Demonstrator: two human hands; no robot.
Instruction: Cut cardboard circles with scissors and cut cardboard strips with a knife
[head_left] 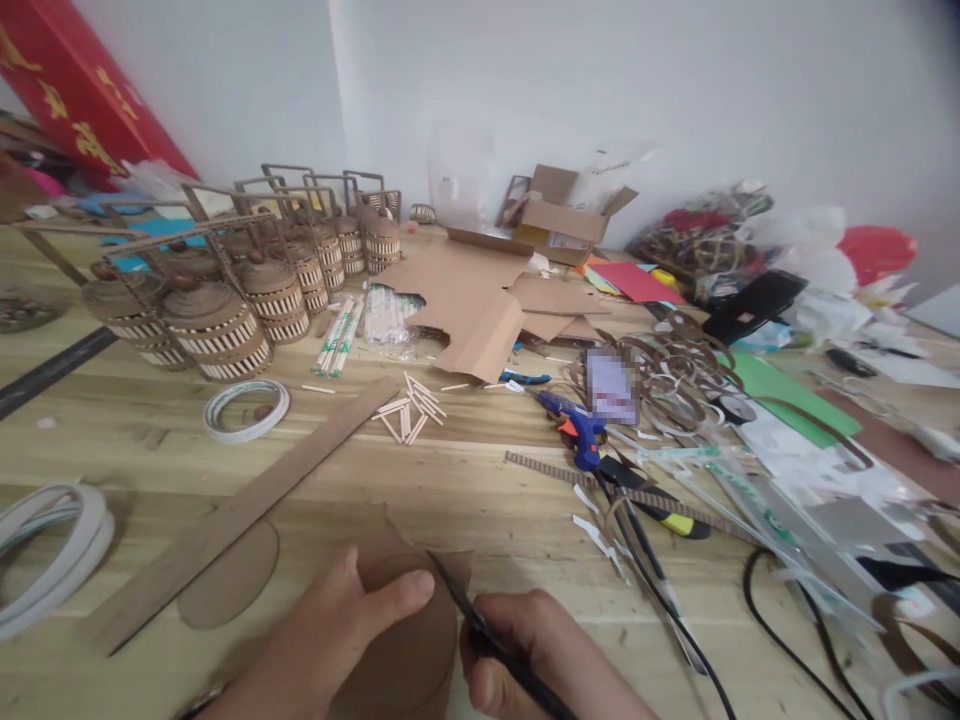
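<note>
My left hand [337,620] grips a brown cardboard piece [409,650] at the bottom centre, its thumb lying across the upper face. A curved line or edge runs round the piece, and pointed corners stick out at its top. My right hand [525,640] is closed round a slim black pointed tool [476,615]. The tool's tip lies on the cardboard's top edge, near my left thumb; whether it is a knife or scissors I cannot tell. To the left, a cardboard oval [232,575] lies partly under a long cardboard strip [255,505].
Rolls of white tape [246,410] and short wooden sticks [412,408] lie ahead. Several small stick-sided lantern-like buckets [217,330] stand back left. At right are a blue glue gun [577,430], its black cable [645,550], and tangled paper strips [675,365]. Cardboard sheets [472,290] lie behind.
</note>
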